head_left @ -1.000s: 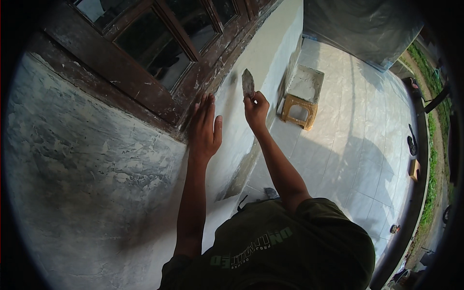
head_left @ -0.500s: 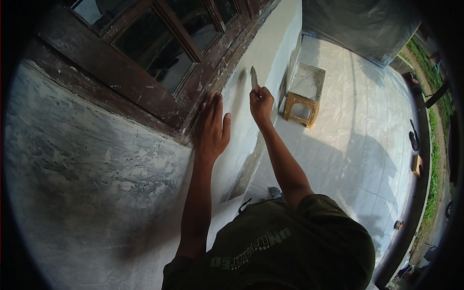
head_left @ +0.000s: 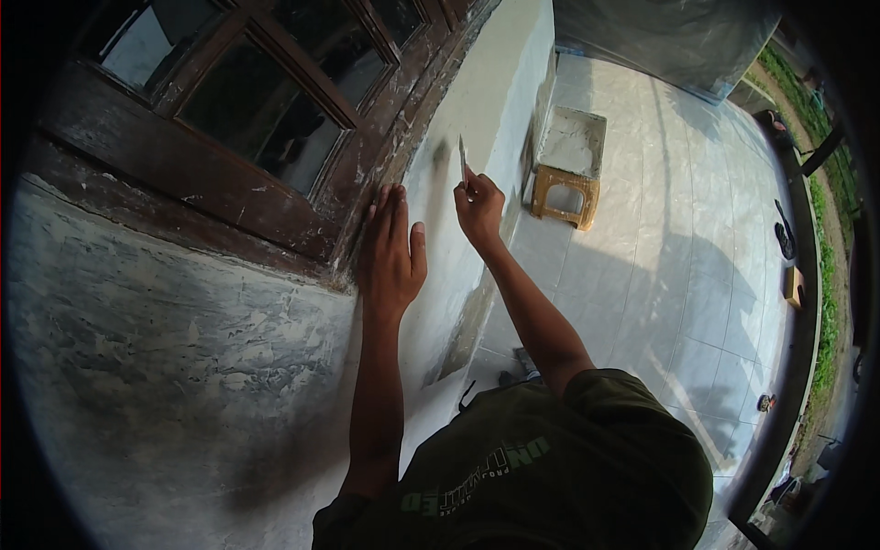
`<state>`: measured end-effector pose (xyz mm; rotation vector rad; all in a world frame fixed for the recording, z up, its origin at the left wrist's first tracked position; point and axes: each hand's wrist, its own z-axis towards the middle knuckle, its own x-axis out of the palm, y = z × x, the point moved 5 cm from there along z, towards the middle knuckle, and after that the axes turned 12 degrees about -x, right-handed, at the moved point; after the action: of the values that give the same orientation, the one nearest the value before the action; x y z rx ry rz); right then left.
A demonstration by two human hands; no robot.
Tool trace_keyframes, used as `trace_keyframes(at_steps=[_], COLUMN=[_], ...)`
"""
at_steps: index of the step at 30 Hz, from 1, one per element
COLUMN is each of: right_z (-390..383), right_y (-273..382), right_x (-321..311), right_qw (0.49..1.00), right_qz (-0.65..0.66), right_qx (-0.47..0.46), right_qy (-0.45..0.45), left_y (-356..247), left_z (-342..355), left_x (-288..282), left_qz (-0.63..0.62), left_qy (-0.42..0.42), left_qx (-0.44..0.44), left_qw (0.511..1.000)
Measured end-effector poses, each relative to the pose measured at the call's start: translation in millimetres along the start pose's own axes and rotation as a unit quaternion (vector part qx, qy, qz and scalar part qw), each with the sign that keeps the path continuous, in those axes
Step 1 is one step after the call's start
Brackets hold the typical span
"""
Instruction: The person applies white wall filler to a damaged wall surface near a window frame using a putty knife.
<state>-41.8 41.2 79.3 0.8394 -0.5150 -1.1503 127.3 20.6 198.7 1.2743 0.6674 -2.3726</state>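
My right hand [head_left: 479,209] is closed round the handle of a putty knife [head_left: 463,158], its thin blade pointing up and away beside the pale wall [head_left: 472,105]. Whether the blade touches the wall I cannot tell. Flat against the wall by the corner of the brown wooden window frame [head_left: 335,215] rests my left hand [head_left: 392,252], fingers stretched out and nothing in them. Smooth light coating covers the wall beyond my hands, while the grey wall [head_left: 211,339] at the left is patchy and streaked.
A tray of whitish paste [head_left: 573,142] sits on a yellowish plastic stool [head_left: 566,197] close to the wall. Sheeting [head_left: 660,41] hangs at the far side. On the tiled floor's [head_left: 642,275] right edge are a dark sandal [head_left: 784,240] and a small box [head_left: 794,286].
My right hand has shifted slightly, and the knife blade now shows more edge-on. My left hand stays flat on the wall. The whole view has shifted a little.
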Motion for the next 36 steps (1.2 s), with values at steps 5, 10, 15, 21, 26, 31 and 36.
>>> trace_keyframes(at_steps=[5,10,15,21,26,31,36], right_z=[32.8,-53.0,19.4,-5.4,-61.0,33.3,-8.8], right_y=[-18.1,35.7,9.6,13.7,41.5,-9.0,5.7], right_x=[16.4,15.1,-2.4,25.6,4.1,-1.9,28.2], right_qw=[0.997,0.992,1.000,0.997,0.990,1.000,0.996], right_qz=[-0.036,0.058,0.006,0.012,0.103,-0.008,0.009], right_qx=[-0.070,-0.028,0.004,-0.051,-0.017,0.000,-0.035], right_qy=[0.012,0.104,-0.007,0.053,0.099,-0.023,0.080], left_y=[-3.8,6.6,-0.3,1.3,5.9,-4.6,3.3], left_z=[2.3,-3.5,0.4,0.0,-2.2,12.6,27.8], left_x=[5.0,4.5,1.3,7.2,2.4,8.7,23.4], left_qz=[0.010,0.005,0.022,0.015,0.017,-0.016,-0.013], left_qy=[0.000,-0.010,-0.006,-0.005,-0.007,0.018,0.027], left_qx=[0.009,0.007,0.002,0.005,0.003,0.006,0.011], left_qw=[1.000,1.000,1.000,1.000,1.000,1.000,1.000])
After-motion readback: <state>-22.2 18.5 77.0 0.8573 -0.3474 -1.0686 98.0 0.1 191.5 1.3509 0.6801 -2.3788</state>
